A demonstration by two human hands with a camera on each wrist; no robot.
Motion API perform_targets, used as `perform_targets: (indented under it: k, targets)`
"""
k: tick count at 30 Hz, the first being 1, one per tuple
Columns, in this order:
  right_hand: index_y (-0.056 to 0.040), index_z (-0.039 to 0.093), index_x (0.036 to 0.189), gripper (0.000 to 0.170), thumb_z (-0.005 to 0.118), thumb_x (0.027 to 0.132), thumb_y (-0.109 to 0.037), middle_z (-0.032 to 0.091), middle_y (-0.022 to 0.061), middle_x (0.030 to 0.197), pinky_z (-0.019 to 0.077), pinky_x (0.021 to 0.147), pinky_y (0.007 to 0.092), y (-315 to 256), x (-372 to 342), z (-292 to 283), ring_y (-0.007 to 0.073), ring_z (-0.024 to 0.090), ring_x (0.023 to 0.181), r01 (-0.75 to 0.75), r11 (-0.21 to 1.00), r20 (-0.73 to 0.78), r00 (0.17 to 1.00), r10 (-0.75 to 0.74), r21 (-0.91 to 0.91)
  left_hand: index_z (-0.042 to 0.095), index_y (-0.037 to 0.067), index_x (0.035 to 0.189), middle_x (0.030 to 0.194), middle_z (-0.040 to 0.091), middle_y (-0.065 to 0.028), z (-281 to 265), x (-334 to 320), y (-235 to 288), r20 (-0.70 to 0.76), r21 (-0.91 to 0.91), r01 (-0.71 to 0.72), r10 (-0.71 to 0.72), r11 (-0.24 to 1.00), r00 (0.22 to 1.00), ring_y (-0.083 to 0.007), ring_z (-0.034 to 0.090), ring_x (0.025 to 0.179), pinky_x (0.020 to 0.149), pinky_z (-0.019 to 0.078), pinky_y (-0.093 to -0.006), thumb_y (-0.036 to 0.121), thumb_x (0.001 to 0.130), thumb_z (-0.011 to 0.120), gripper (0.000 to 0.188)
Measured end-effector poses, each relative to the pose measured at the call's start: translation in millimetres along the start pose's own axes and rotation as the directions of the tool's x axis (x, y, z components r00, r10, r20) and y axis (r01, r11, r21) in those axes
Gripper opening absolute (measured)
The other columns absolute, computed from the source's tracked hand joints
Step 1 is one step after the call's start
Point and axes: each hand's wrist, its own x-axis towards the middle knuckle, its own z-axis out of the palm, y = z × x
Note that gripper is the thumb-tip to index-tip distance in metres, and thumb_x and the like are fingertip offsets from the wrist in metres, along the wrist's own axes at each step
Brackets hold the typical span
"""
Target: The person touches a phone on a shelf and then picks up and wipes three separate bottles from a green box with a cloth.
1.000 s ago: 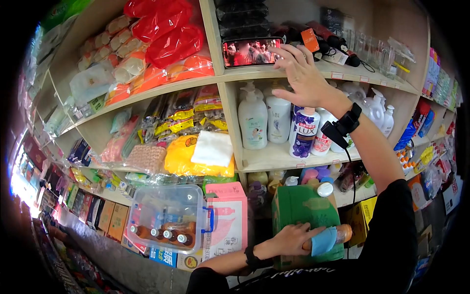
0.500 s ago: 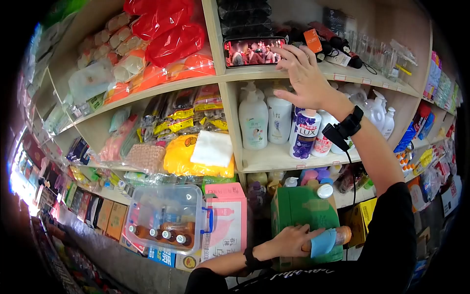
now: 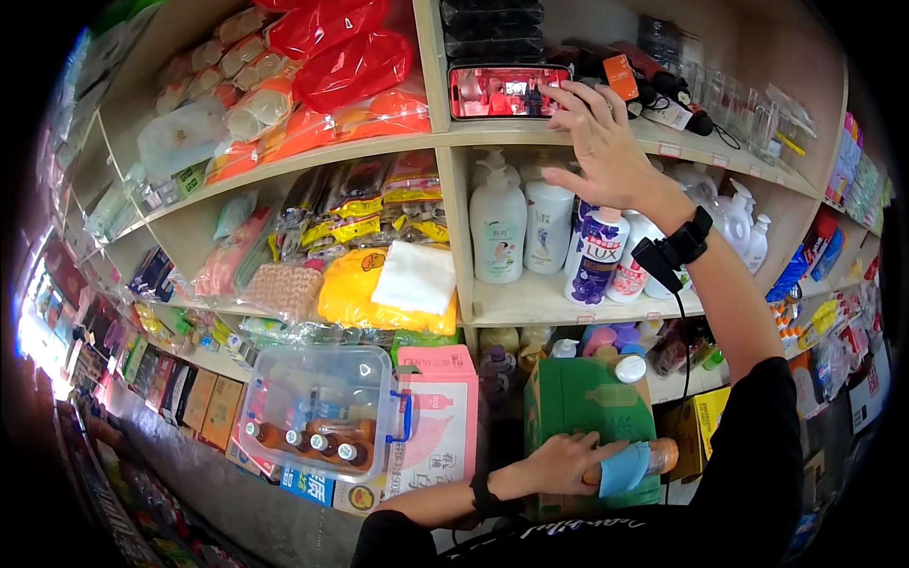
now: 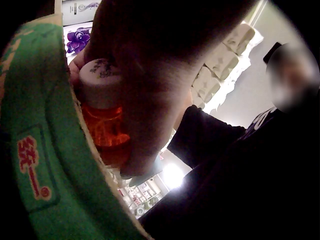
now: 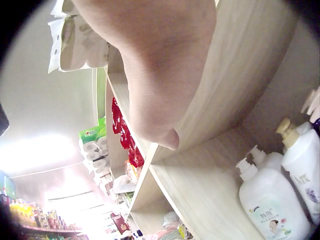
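Note:
A phone (image 3: 509,93) with a lit screen lies sideways on the upper shelf against black packs. The right hand (image 3: 606,147) reaches up to it, fingers extended at the phone's right end. In the right wrist view the hand (image 5: 160,85) shows mostly its palm side and the phone is out of sight. Low down, the left hand (image 3: 561,464) is curled round an orange drink bottle with a blue wrap (image 3: 623,470), held sideways over a green carton (image 3: 592,402). The left wrist view shows the white-capped bottle (image 4: 105,125) beside the carton (image 4: 45,125) and the left hand (image 4: 150,95).
Pump bottles (image 3: 499,222) and a LUX bottle (image 3: 597,256) stand on the middle shelf. A clear plastic box (image 3: 317,379) with several capped bottles sits at lower left, beside a pink and white carton (image 3: 440,426). A cable (image 3: 686,379) hangs from the right wrist.
The head view has shifted slightly, moving the shelves and phone a little to the right. The picture on the phone screen has changed. Both hands keep about the same pose.

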Motion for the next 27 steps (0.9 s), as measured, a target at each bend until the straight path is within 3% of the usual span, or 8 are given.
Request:
perform_targets:
  k: [20, 24, 27]
  targets:
    - [-0.0103, 0.047, 0.125, 0.057, 0.078, 0.085, -0.037, 0.044, 0.0153, 0.154, 0.023, 0.121, 0.057, 1, 0, -4, 0.0364, 0.035, 0.146, 0.02, 1.0, -0.009, 1.0, -0.02, 0.016, 0.041, 0.02, 0.16, 0.098, 0.057, -0.0143, 0, 0, -1, 0.003, 0.014, -0.002, 0.002, 1.0, 1.0, -0.0368, 0.069, 0.082, 0.071, 0.0576, -0.0434, 0.041, 0.075, 0.086, 0.098]
    - [-0.0114, 0.047, 0.126, 0.057, 0.079, 0.085, -0.034, 0.042, 0.0162, 0.157, 0.0237, 0.12, 0.0552, 0, -5, -33, 0.0388, 0.035, 0.145, -0.048, 0.988, 0.027, 0.999, 0.045, 0.144, 0.04, 0.021, 0.16, 0.099, 0.058, -0.0147, -1, 0, -1, 0.001, 0.011, -0.008, 0.008, 1.0, 1.0, -0.0374, 0.069, 0.081, 0.071, 0.0575, -0.0433, 0.04, 0.075, 0.086, 0.099]
    - [-0.0121, 0.046, 0.129, 0.057, 0.079, 0.085, -0.027, 0.038, 0.0187, 0.161, 0.028, 0.118, 0.0546, -7, -17, -82, 0.042, 0.04, 0.142, -0.011, 0.973, 0.105, 0.994, -0.013, 0.232, 0.039, 0.021, 0.161, 0.1, 0.058, -0.0146, 1, 1, -2, 0.004, 0.005, -0.014, 0.014, 1.0, 1.0, -0.0377, 0.069, 0.083, 0.071, 0.0573, -0.0435, 0.041, 0.075, 0.086, 0.099]
